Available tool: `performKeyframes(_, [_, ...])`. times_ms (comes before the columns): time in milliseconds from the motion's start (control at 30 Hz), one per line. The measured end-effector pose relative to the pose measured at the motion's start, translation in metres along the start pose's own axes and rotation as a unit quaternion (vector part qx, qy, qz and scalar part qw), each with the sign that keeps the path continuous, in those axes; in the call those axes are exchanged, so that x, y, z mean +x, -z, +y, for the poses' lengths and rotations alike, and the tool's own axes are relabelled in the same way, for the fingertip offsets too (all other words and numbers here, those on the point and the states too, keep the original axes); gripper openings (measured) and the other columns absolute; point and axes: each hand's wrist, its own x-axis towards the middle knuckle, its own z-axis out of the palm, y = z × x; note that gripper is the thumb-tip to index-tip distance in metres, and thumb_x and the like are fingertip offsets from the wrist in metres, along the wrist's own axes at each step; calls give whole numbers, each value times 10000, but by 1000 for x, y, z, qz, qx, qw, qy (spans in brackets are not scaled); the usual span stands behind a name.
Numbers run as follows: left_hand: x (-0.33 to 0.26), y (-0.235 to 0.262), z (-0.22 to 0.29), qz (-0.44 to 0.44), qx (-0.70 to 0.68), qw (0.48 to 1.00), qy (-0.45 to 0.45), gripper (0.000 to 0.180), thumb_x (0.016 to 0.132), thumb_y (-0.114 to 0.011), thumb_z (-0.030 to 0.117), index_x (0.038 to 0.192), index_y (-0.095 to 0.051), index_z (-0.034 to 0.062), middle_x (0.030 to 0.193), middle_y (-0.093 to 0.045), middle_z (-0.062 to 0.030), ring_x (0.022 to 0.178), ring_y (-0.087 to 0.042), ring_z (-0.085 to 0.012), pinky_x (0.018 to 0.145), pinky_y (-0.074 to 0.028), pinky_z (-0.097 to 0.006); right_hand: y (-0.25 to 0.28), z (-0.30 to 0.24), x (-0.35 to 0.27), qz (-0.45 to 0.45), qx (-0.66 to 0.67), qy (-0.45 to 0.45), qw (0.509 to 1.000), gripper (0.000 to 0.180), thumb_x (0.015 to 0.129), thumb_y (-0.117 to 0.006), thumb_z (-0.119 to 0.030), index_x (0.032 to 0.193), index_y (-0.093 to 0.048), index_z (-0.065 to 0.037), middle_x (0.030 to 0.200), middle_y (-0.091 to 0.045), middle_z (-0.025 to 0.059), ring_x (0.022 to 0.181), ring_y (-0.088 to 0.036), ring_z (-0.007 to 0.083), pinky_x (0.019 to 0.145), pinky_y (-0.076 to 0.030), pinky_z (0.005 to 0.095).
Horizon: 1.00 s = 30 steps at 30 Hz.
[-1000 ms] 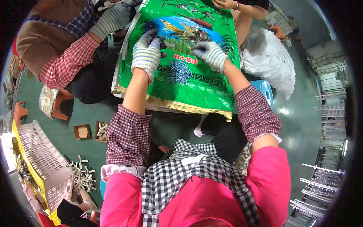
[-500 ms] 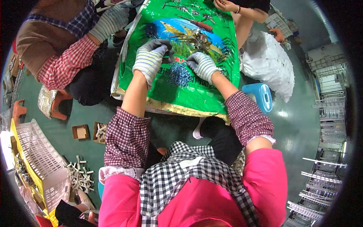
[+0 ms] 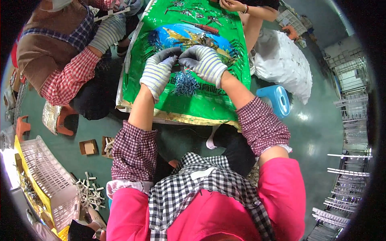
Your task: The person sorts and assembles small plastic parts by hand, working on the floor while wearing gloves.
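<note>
Both my hands wear striped gloves with grey palms and meet over a table covered with a green printed sheet (image 3: 217,110). My left hand (image 3: 159,69) is closed in a pinch. My right hand (image 3: 206,64) is pinched too, its fingertips almost against the left ones. Whatever sits between the fingers is too small and dark to make out. Just below the fingertips lies a heap of small blue screw-like pieces (image 3: 186,84). Beyond my hands is a pile of thin dark and metallic parts (image 3: 203,39), with a red-handled screwdriver (image 3: 207,28) behind it.
At left a co-worker in a checked sleeve (image 3: 70,70) holds a pale strip. Another person's hand (image 3: 233,5) is at the table's far right. A white sack (image 3: 283,64) and blue container (image 3: 275,100) stand on the right; a white plastic basket (image 3: 46,164) and loose white pieces (image 3: 90,190) lie left.
My right hand has moved left and up, off the side of the blue heap, to meet my left hand. The co-worker at left has shifted, and a pale strip shows in their hands.
</note>
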Motion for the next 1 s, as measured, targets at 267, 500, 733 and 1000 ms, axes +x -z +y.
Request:
performKeyframes(267, [-2,-2,-1,7,17,1000,-12,290,867,-499,57,1143,-549,-15,1043,-601,-102,892,-593,-173,766,-519,-304,-15,-1,7,70,-93,-5,993,117,763,-631,-135,790,-624,-21,688,-613,130,624,-587,228,607,-466,340])
performKeyframes(500, [-4,-8,-6,28,40,998,-51,273,858,-473,16,1107,-583,-3,1170,-552,-82,926,-569,-145,712,-527,-279,-38,25,11,79,246,-33,965,201,753,-640,-121,916,-611,-6,814,-642,143,729,-612,213,686,-485,330])
performKeyframes(733, [-8,-8,-8,37,-30,998,-30,311,873,-463,15,1174,-535,-2,1084,-592,-72,968,-549,-130,844,-458,-255,-42,38,16,96,62,19,993,200,735,-603,-66,932,-630,-44,843,-650,138,775,-624,257,725,-484,344])
performKeyframes(1000, [-6,3,-5,65,-3,992,-106,310,880,-457,24,1180,-533,4,1143,-566,-87,1009,-532,-141,844,-462,-280,-44,33,47,46,34,71,996,145,727,-584,-48,868,-596,-17,789,-626,140,731,-602,249,701,-480,341])
